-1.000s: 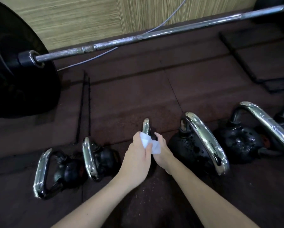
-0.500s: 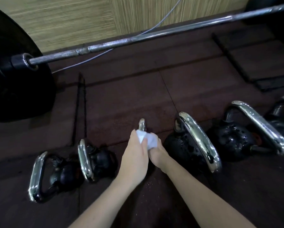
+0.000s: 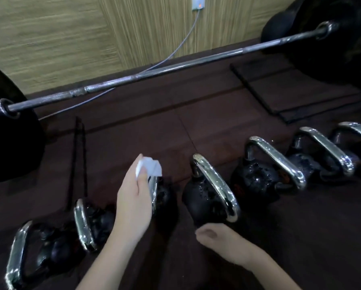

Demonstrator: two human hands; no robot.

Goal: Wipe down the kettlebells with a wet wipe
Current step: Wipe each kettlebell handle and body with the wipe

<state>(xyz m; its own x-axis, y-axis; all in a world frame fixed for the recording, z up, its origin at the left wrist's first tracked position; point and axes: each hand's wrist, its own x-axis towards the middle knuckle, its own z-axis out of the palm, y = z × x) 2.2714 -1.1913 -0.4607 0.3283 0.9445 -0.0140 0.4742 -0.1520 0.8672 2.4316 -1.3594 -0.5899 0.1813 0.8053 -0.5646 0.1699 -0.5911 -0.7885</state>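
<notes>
- Head view: a row of black kettlebells with shiny handles sits on the dark floor.
- The left hand has its fingers closed around a white wet wipe, right by the handle of the third kettlebell.
- The right hand is near the fourth kettlebell, not touching it. Its fingers are curled and hold nothing.
- A long barbell lies behind, near the wall.
</notes>
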